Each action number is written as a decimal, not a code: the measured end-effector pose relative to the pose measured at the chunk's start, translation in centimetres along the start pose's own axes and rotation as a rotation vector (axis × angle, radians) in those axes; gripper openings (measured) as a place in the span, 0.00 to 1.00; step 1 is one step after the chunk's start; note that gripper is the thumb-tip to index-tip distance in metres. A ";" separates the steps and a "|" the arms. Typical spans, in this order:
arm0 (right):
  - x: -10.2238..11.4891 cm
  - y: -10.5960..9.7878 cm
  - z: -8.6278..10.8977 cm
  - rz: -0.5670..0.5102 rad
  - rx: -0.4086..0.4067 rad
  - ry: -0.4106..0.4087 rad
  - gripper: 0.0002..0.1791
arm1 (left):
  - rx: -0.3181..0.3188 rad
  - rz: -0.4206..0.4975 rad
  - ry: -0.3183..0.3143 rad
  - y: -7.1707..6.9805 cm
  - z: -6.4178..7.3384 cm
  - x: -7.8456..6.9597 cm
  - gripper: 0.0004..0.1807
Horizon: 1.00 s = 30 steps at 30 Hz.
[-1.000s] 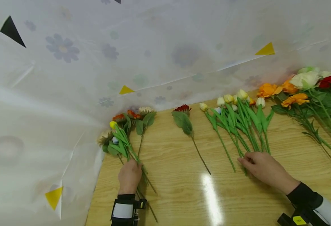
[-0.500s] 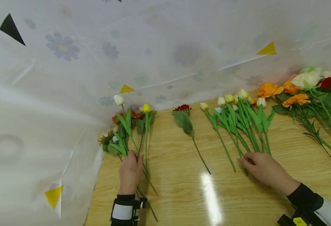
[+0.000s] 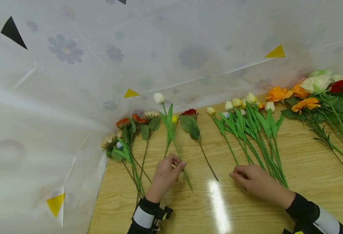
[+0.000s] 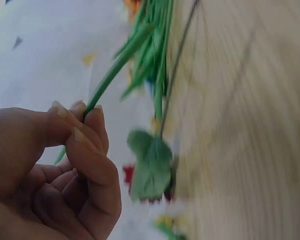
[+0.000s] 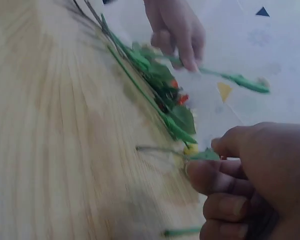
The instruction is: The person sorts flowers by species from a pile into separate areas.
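Observation:
My left hand [image 3: 167,172] pinches the green stem of a white tulip [image 3: 159,98], raised off the table with its bloom pointing away. In the left wrist view, that stem [image 4: 115,70] passes between thumb and fingertips. A yellow tulip [image 3: 174,119] lies beneath it, separate from the fingers. My right hand [image 3: 259,182] is loosely curled over the table, beside a bunch of pale tulips [image 3: 247,123]. Thumb and forefinger stand apart in the right wrist view, nothing visible between them. A stem end [image 5: 177,232] shows behind its lower fingers.
A dark red flower [image 3: 189,112] lies between the hands. Orange and cream flowers [image 3: 138,119] with a blue tulip [image 3: 119,145] lie at left. Large orange, white and red blooms [image 3: 318,82] lie at far right. A patterned white sheet [image 3: 171,65] rises behind the wooden table [image 3: 195,208].
My left hand has lifted the white tulip from the left pile and carried it right; the yellow tulip shifted right too. My right hand moved slightly left and nearer, and the tulip stems' ends swung right.

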State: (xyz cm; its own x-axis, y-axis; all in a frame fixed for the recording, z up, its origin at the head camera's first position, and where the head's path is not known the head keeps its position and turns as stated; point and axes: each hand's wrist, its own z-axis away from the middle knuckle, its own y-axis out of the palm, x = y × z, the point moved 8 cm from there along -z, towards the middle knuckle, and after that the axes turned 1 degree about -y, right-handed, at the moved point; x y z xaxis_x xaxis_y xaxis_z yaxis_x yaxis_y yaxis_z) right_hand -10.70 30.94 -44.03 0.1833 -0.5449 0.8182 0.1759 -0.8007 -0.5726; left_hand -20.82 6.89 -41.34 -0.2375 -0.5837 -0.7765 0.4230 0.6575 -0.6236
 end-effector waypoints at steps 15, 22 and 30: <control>3.5 3.8 -0.1 -0.340 0.174 -0.119 0.13 | 0.257 0.219 0.066 8.4 -0.6 -5.7 0.09; 2.2 2.5 0.2 -0.265 0.131 -0.052 0.14 | 0.234 0.162 0.047 7.0 -0.7 -4.1 0.13; -0.8 -1.0 0.7 -0.107 0.024 0.115 0.18 | -0.033 -0.102 -0.035 -0.4 -0.3 1.2 0.15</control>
State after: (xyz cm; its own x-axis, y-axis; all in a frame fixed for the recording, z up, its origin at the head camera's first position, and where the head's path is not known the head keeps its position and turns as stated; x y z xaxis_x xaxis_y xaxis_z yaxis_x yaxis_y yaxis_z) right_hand -10.33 32.31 -44.16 0.0505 -0.4832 0.8741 0.2113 -0.8502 -0.4822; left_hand -21.59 6.08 -42.01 -0.2467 -0.6644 -0.7055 0.3691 0.6087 -0.7023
